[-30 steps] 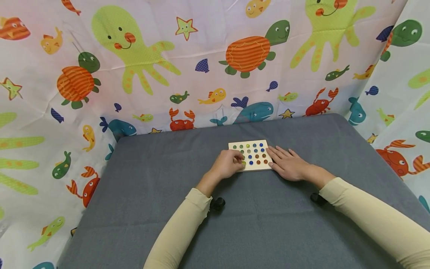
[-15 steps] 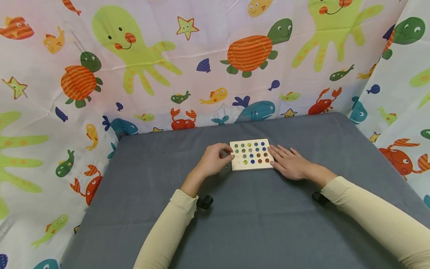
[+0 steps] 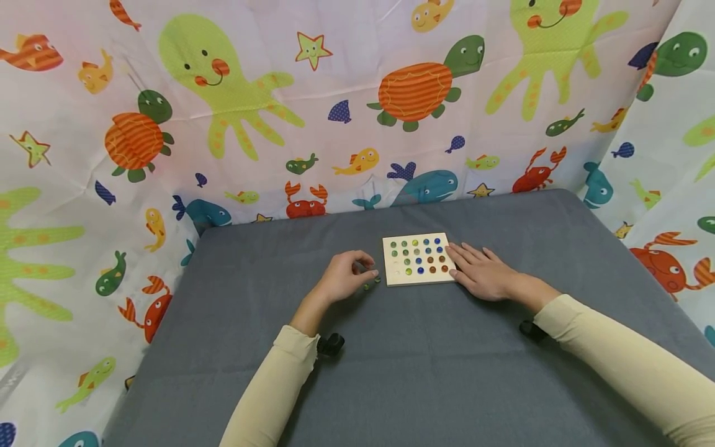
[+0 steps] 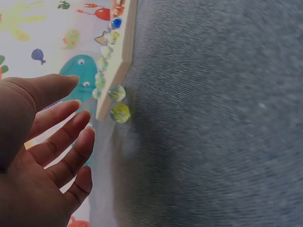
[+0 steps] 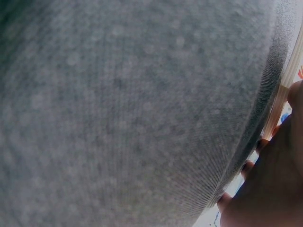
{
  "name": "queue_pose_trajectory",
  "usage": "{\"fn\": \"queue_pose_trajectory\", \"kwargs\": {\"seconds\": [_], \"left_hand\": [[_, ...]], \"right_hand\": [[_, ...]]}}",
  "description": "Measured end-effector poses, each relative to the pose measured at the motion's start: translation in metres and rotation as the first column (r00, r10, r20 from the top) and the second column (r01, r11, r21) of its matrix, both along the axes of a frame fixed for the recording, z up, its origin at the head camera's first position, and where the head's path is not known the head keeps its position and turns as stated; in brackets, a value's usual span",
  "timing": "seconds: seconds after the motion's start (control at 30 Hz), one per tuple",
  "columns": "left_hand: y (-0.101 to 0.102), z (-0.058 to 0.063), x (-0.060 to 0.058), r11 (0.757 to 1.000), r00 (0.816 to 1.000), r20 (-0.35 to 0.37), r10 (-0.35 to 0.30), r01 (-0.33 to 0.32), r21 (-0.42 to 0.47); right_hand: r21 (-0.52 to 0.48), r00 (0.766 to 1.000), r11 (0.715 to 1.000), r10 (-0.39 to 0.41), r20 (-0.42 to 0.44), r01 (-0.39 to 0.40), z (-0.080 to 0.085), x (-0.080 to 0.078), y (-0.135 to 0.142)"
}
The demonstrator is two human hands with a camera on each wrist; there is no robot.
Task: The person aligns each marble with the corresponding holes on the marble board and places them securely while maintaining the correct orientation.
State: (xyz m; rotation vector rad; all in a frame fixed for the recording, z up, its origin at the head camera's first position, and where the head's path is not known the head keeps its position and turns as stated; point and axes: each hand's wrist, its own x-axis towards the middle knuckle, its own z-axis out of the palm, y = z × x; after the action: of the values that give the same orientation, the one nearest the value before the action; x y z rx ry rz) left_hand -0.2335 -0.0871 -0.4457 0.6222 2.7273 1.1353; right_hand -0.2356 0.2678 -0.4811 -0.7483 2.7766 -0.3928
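A pale wooden board lies on the grey cloth, set with rows of glass marbles in green, yellow, blue and brownish red. Two holes at its near left corner are bare. Just left of it, two loose marbles, a clear greenish one and a yellow-green one, rest on the cloth. My left hand hovers beside them, thumb and fingers apart, nothing between them in the left wrist view. With fingers straight, my right hand lies flat at the board's right edge, fingertips touching it.
Grey cloth covers the table on every side of the board. A curtain printed with sea animals hangs behind and at both sides. Black wrist cameras sit under the sleeves.
My left hand has moved left off the board to beside the loose marbles, uncovering the two bare holes and the marbles. My right hand has stayed at the board's right edge.
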Motion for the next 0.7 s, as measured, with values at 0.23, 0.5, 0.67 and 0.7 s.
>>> {"fn": "queue_pose_trajectory", "kwargs": {"seconds": [0.23, 0.5, 0.67, 0.7], "left_hand": [[-0.001, -0.014, 0.000, 1.000, 1.000, 0.015, -0.014, 0.015, -0.009], [0.001, -0.025, -0.002, 0.999, 1.000, -0.006, 0.010, -0.010, -0.033], [0.005, -0.023, -0.001, 0.998, 1.000, -0.014, 0.023, -0.024, -0.062], [0.006, -0.023, -0.001, 0.997, 1.000, -0.017, 0.025, -0.026, -0.066]], "right_hand": [[-0.008, 1.000, 1.000, -0.001, 0.019, 0.001, 0.001, 0.001, 0.000], [0.006, 1.000, 1.000, 0.001, 0.008, -0.001, 0.001, 0.001, 0.001], [0.008, 1.000, 1.000, -0.001, 0.022, 0.001, 0.002, 0.001, 0.000], [0.006, 1.000, 1.000, 0.000, 0.022, 0.000, 0.002, 0.001, 0.000]]}}
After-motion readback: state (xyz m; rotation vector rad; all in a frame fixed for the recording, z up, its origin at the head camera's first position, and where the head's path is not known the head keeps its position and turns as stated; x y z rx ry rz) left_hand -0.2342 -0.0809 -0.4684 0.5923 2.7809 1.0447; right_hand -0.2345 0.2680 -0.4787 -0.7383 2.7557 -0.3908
